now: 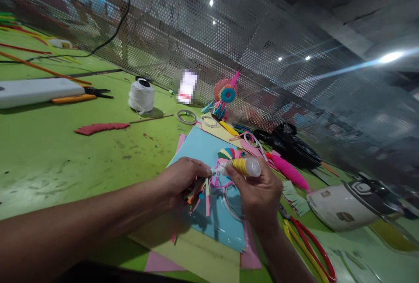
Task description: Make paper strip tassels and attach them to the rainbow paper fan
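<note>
My right hand is closed around a small glue bottle with a yellow label, tipped so its nozzle points left. The nozzle end is close to the fingertips of my left hand, which pinch a bunch of coloured paper strips. Fingers hide part of that bunch. Pink string lies in a loop below the nozzle, and a fan of multicoloured paper sits just behind it. Beneath both hands is a light blue sheet, with a ring partly covered by my right hand.
To the right lie red-and-yellow-handled scissors, a white container and a pink bundle. A string spool, pliers and a red paper strip on a stick are left. A mesh panel borders the back.
</note>
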